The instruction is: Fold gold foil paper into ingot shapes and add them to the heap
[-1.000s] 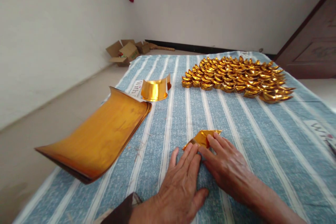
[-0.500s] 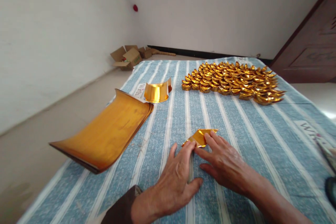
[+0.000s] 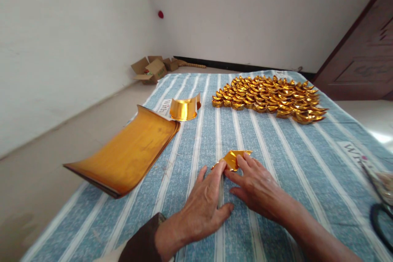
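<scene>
A small piece of folded gold foil paper (image 3: 232, 159) lies on the striped cloth in front of me, its sides creased at a slant. My left hand (image 3: 206, 202) rests fingertips on its near left edge, fingers stretched out and thumb spread to the side. On the paper's right part press the fingertips of my right hand (image 3: 254, 184), whose fingers are also spread. Neither hand is wrapped round the paper. To the left lies a curved stack of gold paper sheets (image 3: 129, 149), and beyond it a bent shiny gold foil strip (image 3: 183, 109) stands on the cloth.
Many folded gold foil ingots (image 3: 267, 97) stand in packed rows at the far right of the blue striped cloth (image 3: 196, 143). Scissors (image 3: 379, 213) lie by the right edge. Open cardboard boxes (image 3: 150, 69) sit on the floor by the wall; a dark red door (image 3: 362, 57) stands at right.
The left fingertips have shifted slightly along the paper's edge, covering more of its left corner. Both hands stay on the paper. The view has tilted up a little, and more of the scissors shows.
</scene>
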The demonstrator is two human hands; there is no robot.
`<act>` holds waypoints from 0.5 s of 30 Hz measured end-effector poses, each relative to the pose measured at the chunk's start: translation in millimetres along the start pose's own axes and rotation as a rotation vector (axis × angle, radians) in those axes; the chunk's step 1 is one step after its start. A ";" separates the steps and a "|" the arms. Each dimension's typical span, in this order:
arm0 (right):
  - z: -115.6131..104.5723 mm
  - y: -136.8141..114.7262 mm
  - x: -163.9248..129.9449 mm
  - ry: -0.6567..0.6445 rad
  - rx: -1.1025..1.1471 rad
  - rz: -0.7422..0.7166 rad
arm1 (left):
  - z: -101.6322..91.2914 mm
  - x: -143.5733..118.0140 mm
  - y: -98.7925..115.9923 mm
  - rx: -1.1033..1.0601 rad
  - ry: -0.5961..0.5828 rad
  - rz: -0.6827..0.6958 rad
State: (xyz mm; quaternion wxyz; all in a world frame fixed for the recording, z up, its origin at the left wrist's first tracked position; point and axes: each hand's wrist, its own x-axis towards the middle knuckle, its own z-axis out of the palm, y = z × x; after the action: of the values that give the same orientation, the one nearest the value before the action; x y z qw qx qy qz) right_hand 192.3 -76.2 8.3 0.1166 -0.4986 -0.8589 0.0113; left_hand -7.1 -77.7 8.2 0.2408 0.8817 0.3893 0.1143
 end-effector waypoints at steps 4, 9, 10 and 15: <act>1.5 -1.4 0.4 -0.003 -0.001 0.021 | 0.4 -1.9 -3.7 0.037 -0.019 0.035; 1.9 -1.9 1.2 -0.016 -0.007 0.027 | 1.1 -3.6 -9.6 0.080 -0.052 0.081; 1.9 -1.7 1.7 -0.024 -0.009 0.025 | 0.8 -3.6 -10.1 0.086 -0.058 0.088; 1.2 0.5 4.3 -0.053 -0.008 0.029 | -2.2 -1.8 -8.2 0.091 -0.074 0.094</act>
State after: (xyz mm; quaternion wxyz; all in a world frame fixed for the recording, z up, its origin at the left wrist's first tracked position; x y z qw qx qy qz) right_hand 190.4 -72.1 7.9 0.0919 -0.5112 -0.8542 0.0227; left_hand -14.3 -73.6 5.8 0.2091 0.9126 0.3432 0.0747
